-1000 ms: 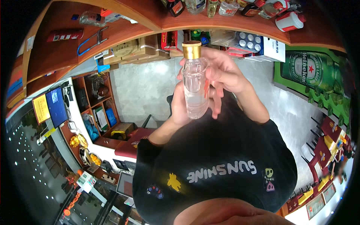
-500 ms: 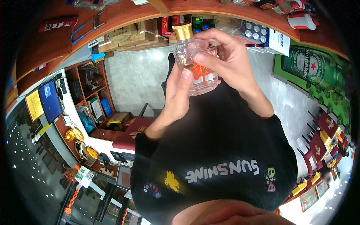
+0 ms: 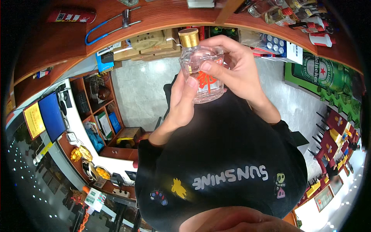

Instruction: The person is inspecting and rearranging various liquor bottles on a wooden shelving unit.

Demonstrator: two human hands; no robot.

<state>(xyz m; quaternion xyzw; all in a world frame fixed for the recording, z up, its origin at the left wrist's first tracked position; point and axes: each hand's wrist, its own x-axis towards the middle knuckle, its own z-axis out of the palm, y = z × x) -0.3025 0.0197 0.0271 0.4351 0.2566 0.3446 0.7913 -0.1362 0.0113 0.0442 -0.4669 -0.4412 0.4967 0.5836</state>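
Between my two hands is a small clear glass bottle with a gold screw cap and a label bearing red lettering. It is held up in front of my chest, nearly upright with the cap leaning a little left. My left hand grips the lower left side, its thumb pressed on the front of the glass. From the right, my right hand wraps round the bottle, thumb on the front and fingers behind the shoulder. The fingers behind the glass are partly hidden. The gold cap is on the bottle, untouched by either hand.
A wooden shelf curves across the far side, carrying a blue-handled U-shaped lock, a red cylinder and several bottles. Cartons stand below it. On the left is a counter with a blue screen; dark red chairs stand right.
The view has shifted, bringing more of the shelf into sight. Both hands keep their hold on the bottle, which appears slightly lower in the picture.
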